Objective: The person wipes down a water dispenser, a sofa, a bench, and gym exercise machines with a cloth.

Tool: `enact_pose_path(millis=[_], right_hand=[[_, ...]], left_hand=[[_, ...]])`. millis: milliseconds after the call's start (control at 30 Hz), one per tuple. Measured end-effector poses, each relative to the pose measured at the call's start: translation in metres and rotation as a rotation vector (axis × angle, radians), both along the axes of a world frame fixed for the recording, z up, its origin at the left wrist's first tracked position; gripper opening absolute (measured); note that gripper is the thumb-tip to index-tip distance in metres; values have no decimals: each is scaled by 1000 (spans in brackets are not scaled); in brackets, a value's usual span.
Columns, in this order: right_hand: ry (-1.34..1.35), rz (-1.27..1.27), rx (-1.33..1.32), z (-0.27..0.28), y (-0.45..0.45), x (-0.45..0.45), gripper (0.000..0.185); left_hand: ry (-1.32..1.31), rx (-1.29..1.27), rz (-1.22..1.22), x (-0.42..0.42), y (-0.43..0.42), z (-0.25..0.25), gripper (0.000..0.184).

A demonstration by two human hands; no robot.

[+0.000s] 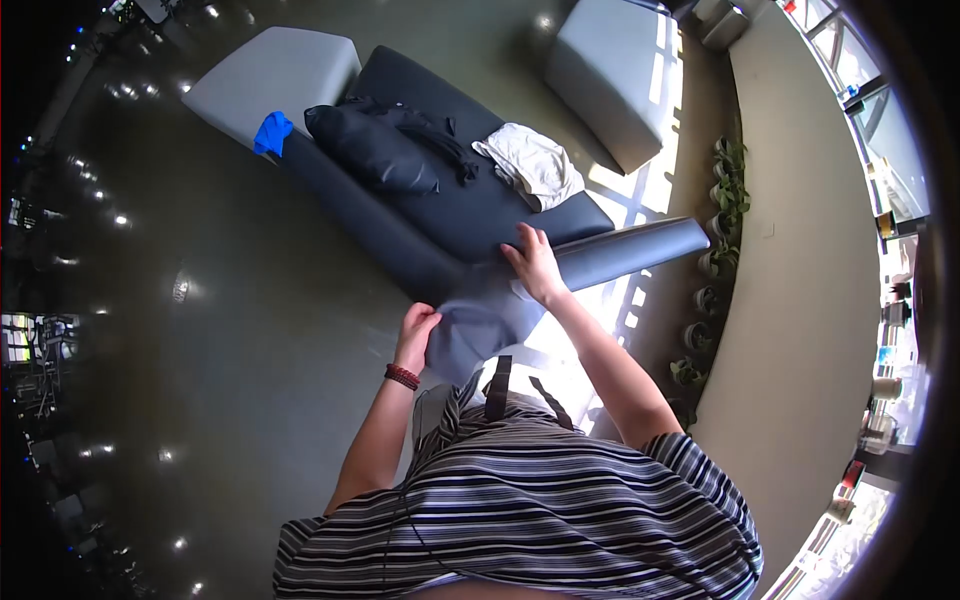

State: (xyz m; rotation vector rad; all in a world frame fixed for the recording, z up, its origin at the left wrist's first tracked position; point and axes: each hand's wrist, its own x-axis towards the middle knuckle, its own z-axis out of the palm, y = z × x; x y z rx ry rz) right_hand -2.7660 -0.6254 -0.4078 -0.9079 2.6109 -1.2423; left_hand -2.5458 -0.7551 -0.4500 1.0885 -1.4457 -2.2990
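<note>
The left hand (415,338) is pinching the edge of a grey cloth (468,338), its thumb and fingers closing on the fabric's left side. The right hand (535,265) is reaching over the near end of a dark sofa (470,218), its fingers parting rather than clenching — whether its palm is also touching the cloth, I cannot tell. The cloth is hanging between the hands, just in front of the person's striped shirt (540,490), and its upper part is blurring against the sofa's corner. A dark red bracelet (402,376) is circling the left wrist. Farther along the seat, a black bag (375,150) is lying with its straps trailing toward a crumpled white cloth (530,165). A blue cloth (272,134) is draping at the far end of the long, low backrest (345,205) — right beside a light grey block seat (285,80). Another grey block seat (610,80) is standing beyond the sofa, and potted plants (725,205) are lining the pale wall (800,230) on the right.
</note>
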Motion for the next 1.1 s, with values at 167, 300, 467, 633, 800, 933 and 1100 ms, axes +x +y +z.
enact_pose_path(millis=[167,300,467,633,800,933,1100], right_hand=[[168,170,265,-20,-33,43,63],[152,267,495,-68,-32,106,75],[153,385,533,-61,-25,94,81],[289,516,601,-61,-6,76,77],[347,735,647,-54,66,24,81],[164,617,406,-34,67,3,73],[413,353,410,-79,30,24,56]], left_hand=[[-201,-1255,-165,2,-25,10,41],[-220,-1418,-646,-15,-19,13,75],[-188,-1508,-641,-10,-9,-42,94],[-236,-1405,-772,-18,2,-26,91],[-122,-1348,-704,-39,8,-17,78],[-186,-1430,-548,-77,17,-18,66],[-342,-1396,-439,-128,44,-31,51]])
